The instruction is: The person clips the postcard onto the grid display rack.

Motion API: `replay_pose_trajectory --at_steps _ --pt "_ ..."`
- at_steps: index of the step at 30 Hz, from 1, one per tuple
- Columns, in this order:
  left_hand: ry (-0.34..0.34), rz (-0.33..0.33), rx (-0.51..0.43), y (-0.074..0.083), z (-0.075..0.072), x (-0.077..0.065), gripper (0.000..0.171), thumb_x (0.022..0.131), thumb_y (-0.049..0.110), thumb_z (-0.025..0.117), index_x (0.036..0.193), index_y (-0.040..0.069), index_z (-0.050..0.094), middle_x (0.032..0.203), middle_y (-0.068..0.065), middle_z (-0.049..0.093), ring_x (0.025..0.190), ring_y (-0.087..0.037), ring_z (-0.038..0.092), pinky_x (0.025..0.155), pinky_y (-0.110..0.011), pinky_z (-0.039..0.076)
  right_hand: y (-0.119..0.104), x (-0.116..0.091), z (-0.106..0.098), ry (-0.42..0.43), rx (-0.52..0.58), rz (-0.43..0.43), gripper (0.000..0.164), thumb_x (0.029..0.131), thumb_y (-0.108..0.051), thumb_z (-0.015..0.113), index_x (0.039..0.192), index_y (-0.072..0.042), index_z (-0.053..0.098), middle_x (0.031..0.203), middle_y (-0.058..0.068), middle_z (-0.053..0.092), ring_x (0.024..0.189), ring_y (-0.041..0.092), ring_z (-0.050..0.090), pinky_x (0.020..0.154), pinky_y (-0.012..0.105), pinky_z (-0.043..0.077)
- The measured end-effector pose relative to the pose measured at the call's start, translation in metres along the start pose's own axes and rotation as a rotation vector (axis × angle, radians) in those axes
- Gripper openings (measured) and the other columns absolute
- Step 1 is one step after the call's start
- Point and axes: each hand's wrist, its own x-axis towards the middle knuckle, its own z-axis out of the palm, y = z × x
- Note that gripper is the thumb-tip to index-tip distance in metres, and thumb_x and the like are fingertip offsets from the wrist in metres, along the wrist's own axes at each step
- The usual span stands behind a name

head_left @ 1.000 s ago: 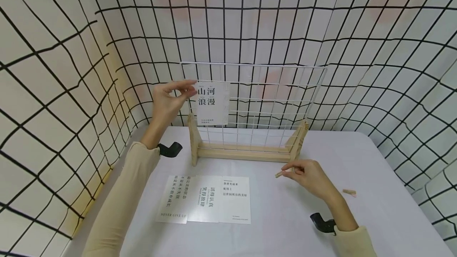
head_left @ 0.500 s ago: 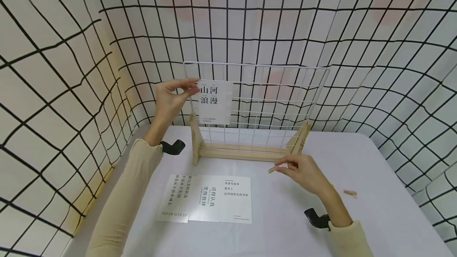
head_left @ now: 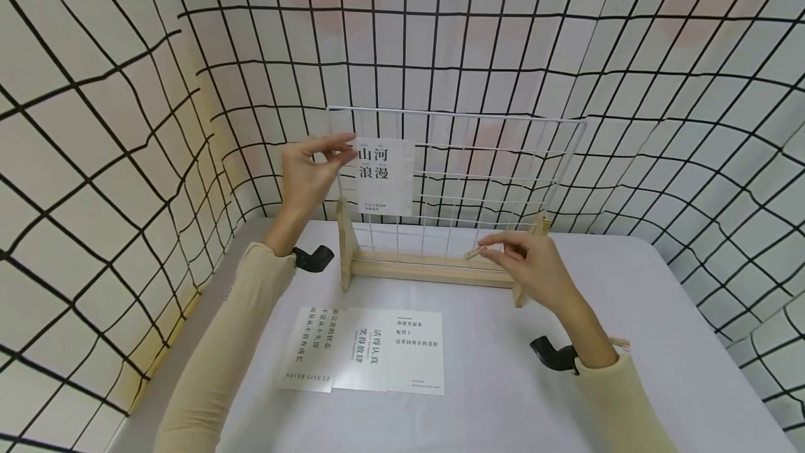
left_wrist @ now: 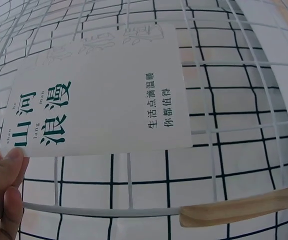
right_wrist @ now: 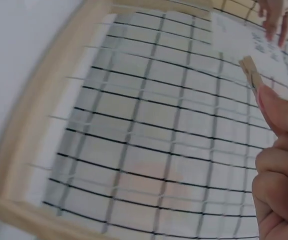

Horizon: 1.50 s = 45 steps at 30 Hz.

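A white card [head_left: 385, 187] with large dark characters stands upright against the white wire grid [head_left: 490, 159], near its left end. My left hand [head_left: 309, 173] pinches the card's upper left corner between thumb and fingers; the left wrist view shows the same grip on the card [left_wrist: 109, 95]. In front of the grid's lower right part, my right hand [head_left: 534, 268] holds a small wooden clothespin [right_wrist: 251, 75] by one end between thumb and finger. The clothespin's free end points left, apart from the card. Its held end is hidden by the fingertips.
The grid stands on a wooden base [head_left: 434, 270] with wooden end supports. Several printed cards [head_left: 361, 351] lie side by side on the white table [head_left: 478, 383] in front. Another clothespin [head_left: 620, 343] lies at the right, partly behind the right forearm.
My right hand has risen from the table, moving up and slightly left with the clothespin to the front of the grid. The left hand keeps holding the card at nearly the same spot.
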Motion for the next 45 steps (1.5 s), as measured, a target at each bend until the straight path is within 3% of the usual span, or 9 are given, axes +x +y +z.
replay_pose_trajectory --at_steps 3,10,19,25,30,36,38,45 --pt "0.008 0.005 0.007 -0.001 0.002 0.000 0.018 0.082 -0.002 0.085 0.098 0.005 0.083 0.086 -0.020 0.079 0.069 -0.009 0.056 0.087 -0.027 0.041 -0.019 0.027 -0.006 0.069 -0.015 -0.054 0.014 0.095 -0.013 0.076 0.108 -0.009 0.080 0.057 -0.007 0.027 0.049 0.002 0.022 0.044 0.024 0.025" --pt "0.011 0.006 0.007 -0.002 0.007 -0.002 0.016 0.083 0.001 0.085 0.098 0.006 0.083 0.086 -0.020 0.079 0.065 -0.009 0.053 0.118 -0.041 0.035 -0.056 0.080 -0.007 0.156 -0.019 -0.139 0.013 0.093 -0.015 0.078 0.104 -0.008 0.081 0.056 -0.003 0.028 0.049 0.007 0.023 0.046 0.024 0.023" --pt "0.033 0.026 -0.001 -0.004 0.010 -0.003 0.017 0.083 -0.001 0.084 0.099 0.006 0.084 0.084 -0.021 0.078 0.063 -0.010 0.052 0.125 -0.048 0.029 -0.084 0.126 0.001 0.185 0.028 -0.199 0.013 0.092 -0.014 0.080 0.102 -0.005 0.081 0.056 0.000 0.033 0.050 0.008 0.023 0.050 0.022 0.023" --pt "0.030 0.005 0.037 -0.004 0.010 -0.004 0.017 0.084 0.003 0.085 0.100 0.008 0.084 0.086 -0.016 0.080 0.067 -0.005 0.051 0.123 -0.044 0.021 -0.091 0.141 0.005 0.199 0.010 -0.214 0.014 0.091 -0.014 0.080 0.102 -0.005 0.082 0.056 0.002 0.036 0.051 0.011 0.025 0.051 0.022 0.022" --pt "0.043 0.006 0.056 -0.006 0.009 -0.004 0.018 0.084 0.005 0.085 0.101 0.008 0.083 0.088 -0.015 0.080 0.070 -0.006 0.048 0.109 -0.037 0.021 -0.092 0.149 0.010 0.206 -0.009 -0.214 0.014 0.092 -0.014 0.080 0.101 -0.004 0.082 0.057 0.004 0.041 0.052 0.011 0.026 0.053 0.022 0.024" --pt "0.062 0.014 0.063 -0.006 0.012 -0.005 0.019 0.084 0.003 0.084 0.102 0.007 0.083 0.089 -0.016 0.080 0.069 -0.009 0.047 0.119 -0.045 0.022 -0.094 0.153 0.013 0.209 -0.006 -0.217 0.014 0.091 -0.013 0.080 0.099 -0.002 0.082 0.061 0.006 0.056 0.052 0.009 0.024 0.052 0.022 0.023" --pt "0.070 0.024 0.065 -0.007 0.013 -0.006 0.019 0.084 0.003 0.085 0.102 0.006 0.083 0.089 -0.016 0.080 0.069 -0.010 0.046 0.117 -0.046 0.024 -0.095 0.154 0.013 0.203 -0.006 -0.211 0.014 0.091 -0.013 0.080 0.099 -0.002 0.082 0.064 0.007 0.062 0.052 0.009 0.024 0.051 0.022 0.022" --pt "0.074 0.052 0.077 -0.009 0.014 -0.007 0.020 0.084 0.005 0.085 0.104 0.006 0.082 0.089 -0.016 0.080 0.071 -0.011 0.046 0.107 -0.039 0.024 -0.101 0.158 0.013 0.198 -0.070 -0.180 0.013 0.091 -0.014 0.080 0.096 -0.002 0.082 0.057 0.004 0.047 0.053 0.010 0.026 0.052 0.022 0.022"
